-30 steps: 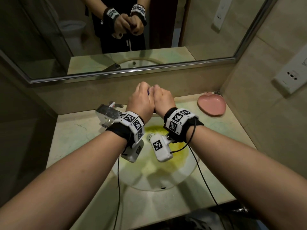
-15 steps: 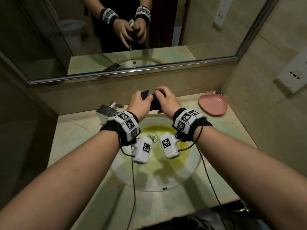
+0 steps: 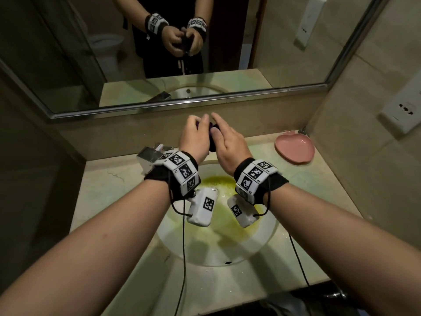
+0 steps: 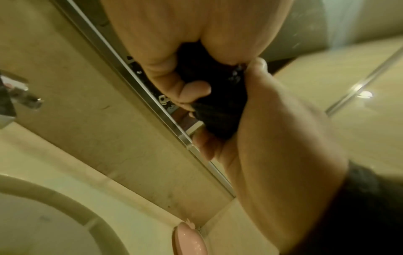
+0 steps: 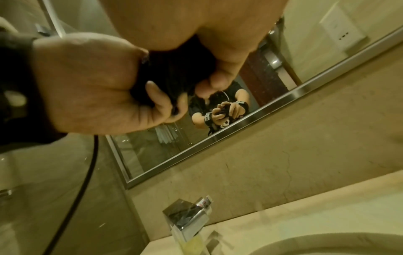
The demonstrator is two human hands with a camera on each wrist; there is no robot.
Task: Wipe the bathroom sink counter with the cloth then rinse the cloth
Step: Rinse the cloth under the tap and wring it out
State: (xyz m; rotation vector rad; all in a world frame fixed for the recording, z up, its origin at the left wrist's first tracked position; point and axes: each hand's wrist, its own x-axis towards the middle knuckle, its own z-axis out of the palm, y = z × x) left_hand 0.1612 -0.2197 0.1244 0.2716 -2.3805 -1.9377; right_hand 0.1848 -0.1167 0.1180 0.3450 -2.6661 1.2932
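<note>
A dark purple cloth is bunched up between both hands, above the back edge of the sink basin. My left hand grips its left side with curled fingers. From the other side my right hand wraps it, thumb on top. In the left wrist view the cloth shows as a dark wad, most of it hidden inside the two fists. The right wrist view shows the cloth squeezed between my left hand and my right fingers.
The basin has a yellow-green stain at its bottom. A chrome faucet stands at the back left of the pale counter. A pink dish sits in the back right corner. Behind runs a framed mirror; a wall socket is on the right.
The hands were pressed together, then turned apart so the cloth showed between them. Now they have closed in again and sit slightly higher, with the right fingers straighter.
</note>
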